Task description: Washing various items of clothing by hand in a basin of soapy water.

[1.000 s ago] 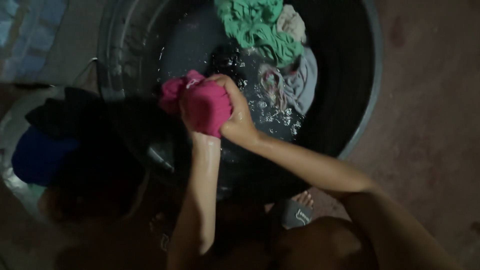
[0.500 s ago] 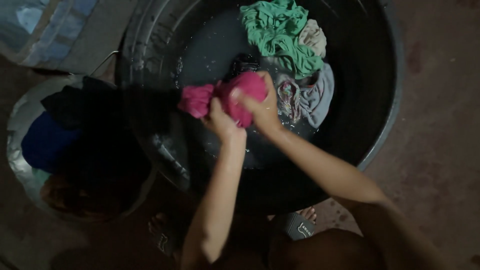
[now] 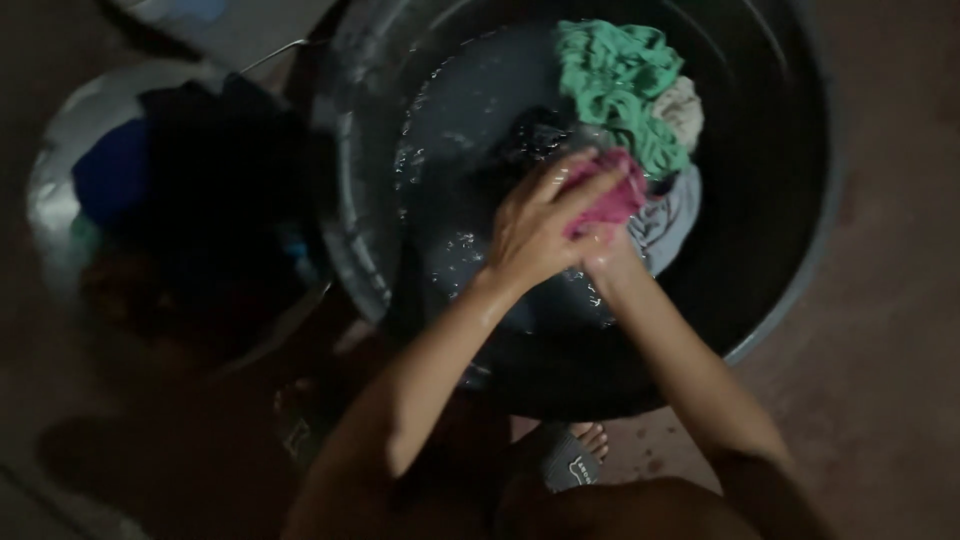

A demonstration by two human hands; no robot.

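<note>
1. The big dark wash tub (image 3: 790, 250) fills the far middle of the scene, holding soapy water and a heap of wet laundry on its far right side.
2. A second, metal basin (image 3: 60, 190) stands just left of the tub, piled with dark clothes (image 3: 200, 180); it is too dim to tell them apart.
3. In the tub's heap, a green garment (image 3: 610, 80) lies farthest, with a pale cloth (image 3: 685, 110) at its right and a grey garment (image 3: 670, 215) nearer.
4. The left hand (image 3: 535, 225) lies over the pink cloth (image 3: 615, 195), its grip closed around the bundle above the water.
5. The right hand (image 3: 600, 250) is mostly hidden under the left; its grip looks clamped on the same pink cloth.
6. A sandalled foot (image 3: 575, 455) rests on the floor, just near of the tub.
7. Risks, as I judge them: wet, soapy fingers could let the cloth slip back into the water, and hard wringing could splash suds over the rim, leaving the floor slick by the foot.
</note>
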